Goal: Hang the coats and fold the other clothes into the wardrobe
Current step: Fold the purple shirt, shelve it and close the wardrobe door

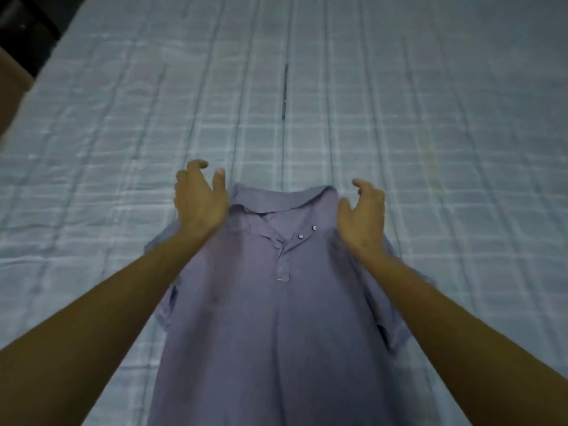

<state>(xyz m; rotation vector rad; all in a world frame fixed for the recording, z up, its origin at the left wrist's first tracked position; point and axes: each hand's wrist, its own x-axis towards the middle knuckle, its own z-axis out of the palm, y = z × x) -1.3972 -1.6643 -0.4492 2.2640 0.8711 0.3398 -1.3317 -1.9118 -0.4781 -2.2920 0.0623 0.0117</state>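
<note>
Head view, nearest first: two bare forearms enter from the bottom corners and run up and inward over a lavender polo shirt (276, 333). It lies front-up on the bed, its hem cut off by the lower edge of the frame. The body of the shirt is spread fairly flat. A short sleeve sticks out on each side: the left sleeve (166, 305) shows just beside the left forearm, and the right sleeve (396, 335) peeks out by the right forearm.

Farther up, the stitched placket (282, 265) runs down the chest with its top flap turned open, and two small pale buttons (301, 236) show on the flap.

Beyond that are the hands. The left hand (199, 204) is over the shirt's left shoulder and the right hand (362, 219) over its right shoulder. Both have fingers spread and loosely hooked, thumbs apart from the fingers, with no cloth between them. They seem lifted just off the fabric, though the dim light makes contact hard to judge. Between the two hands the collar (276, 199) lies spread, its far edge toward the head of the bed.

Past the collar stretches the pale blue checked bedspread (399, 103) — lightly wrinkled, with long stripes running away and a short dark seam (285, 93) along the middle. At the far left, off the bed's edge, sit a brown shape (12, 87) and a dark, unreadable corner (24, 26).
</note>
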